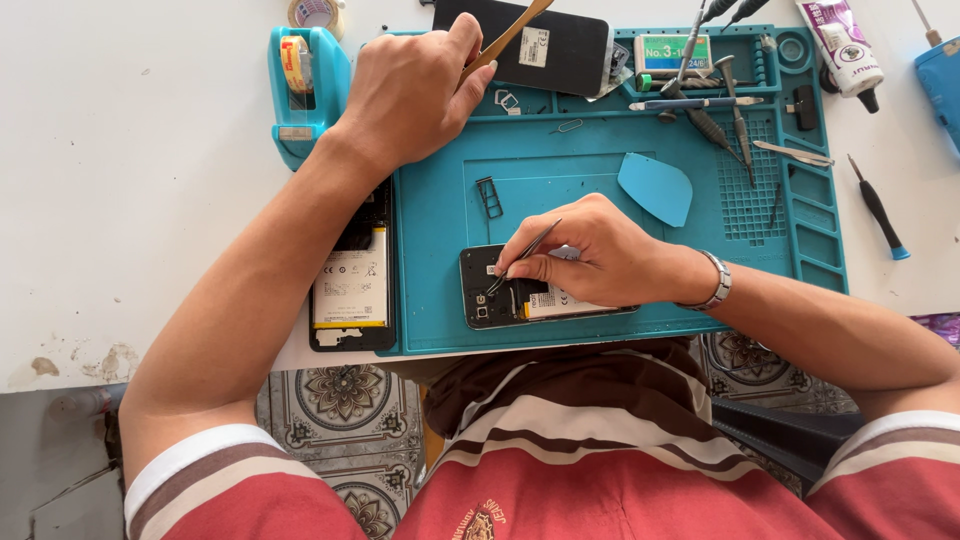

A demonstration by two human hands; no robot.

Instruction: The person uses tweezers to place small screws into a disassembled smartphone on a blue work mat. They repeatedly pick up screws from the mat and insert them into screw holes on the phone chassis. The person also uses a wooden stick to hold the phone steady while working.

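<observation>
An opened black phone [487, 296], its battery and circuit board showing, lies at the near edge of a teal work mat [600, 140]. My right hand [600, 258], with a metal watch on the wrist, rests on it and holds thin tweezers [528, 252] whose tips touch the phone's upper left area. My left hand [410, 90] is at the mat's far left corner, gripping a tan flat pry stick [508, 38] that points toward a black phone panel [560, 50] lying at the mat's far edge.
A second opened phone [350, 285] lies left of the mat, by my left forearm. On the mat are a blue pick [655, 187], a small tray frame [489, 197] and several screwdrivers [715, 115]. A teal tape dispenser [305, 85], a glue tube [840, 45] and a black screwdriver [880, 220] lie around it.
</observation>
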